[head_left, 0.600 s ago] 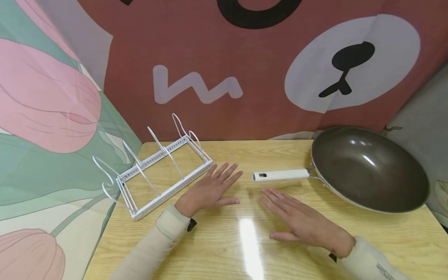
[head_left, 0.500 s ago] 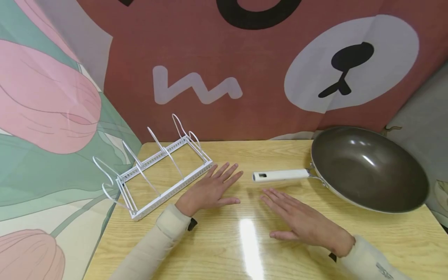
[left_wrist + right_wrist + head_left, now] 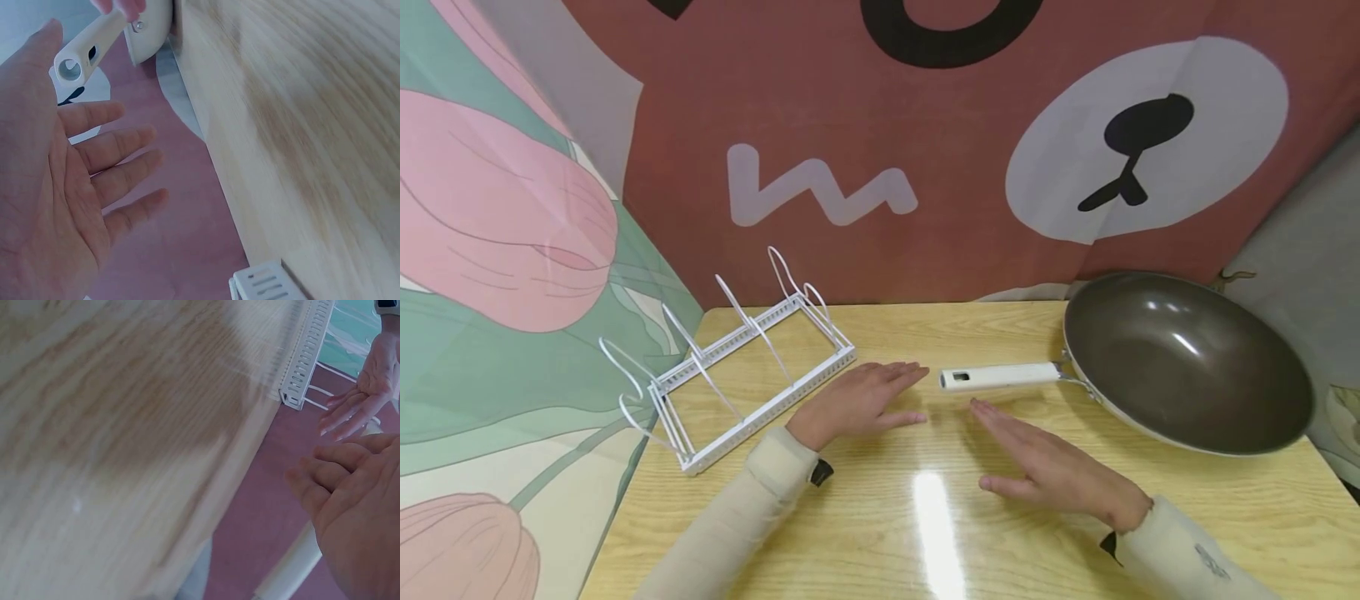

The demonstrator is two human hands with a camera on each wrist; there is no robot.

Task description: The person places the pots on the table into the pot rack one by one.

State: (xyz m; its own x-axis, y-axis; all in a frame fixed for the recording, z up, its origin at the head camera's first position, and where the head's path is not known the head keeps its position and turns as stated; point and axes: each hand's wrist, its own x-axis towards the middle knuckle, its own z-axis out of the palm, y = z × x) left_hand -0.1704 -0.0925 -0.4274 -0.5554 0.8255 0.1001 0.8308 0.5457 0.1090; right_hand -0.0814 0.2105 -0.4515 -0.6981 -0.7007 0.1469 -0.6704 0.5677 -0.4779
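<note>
My left hand (image 3: 857, 402) is above the table between a white wire rack (image 3: 767, 405) and a pan's handle, its fingers extended and holding nothing. In the left wrist view its palm (image 3: 56, 206) shows bare. My right hand (image 3: 1052, 467) hovers just in front of the white handle (image 3: 1000, 377), fingers straight, thumb apart. The handle belongs to a large wok (image 3: 1187, 367) with a dark brown inside, lying at the right. The rack, with several upright wire loops, stands at the left. In the right wrist view the handle (image 3: 290, 565) runs beside my right hand.
A light wood table (image 3: 880, 533) carries everything. Behind it hangs a red cloth (image 3: 865, 92) with a bear print, and a flower-print cloth (image 3: 497, 217) covers the left side. The wok reaches close to the table's right edge.
Both hands have turned from palm-down to more edge-on, palms facing inward. The left hand has shifted slightly right. The rack and wok stay put.
</note>
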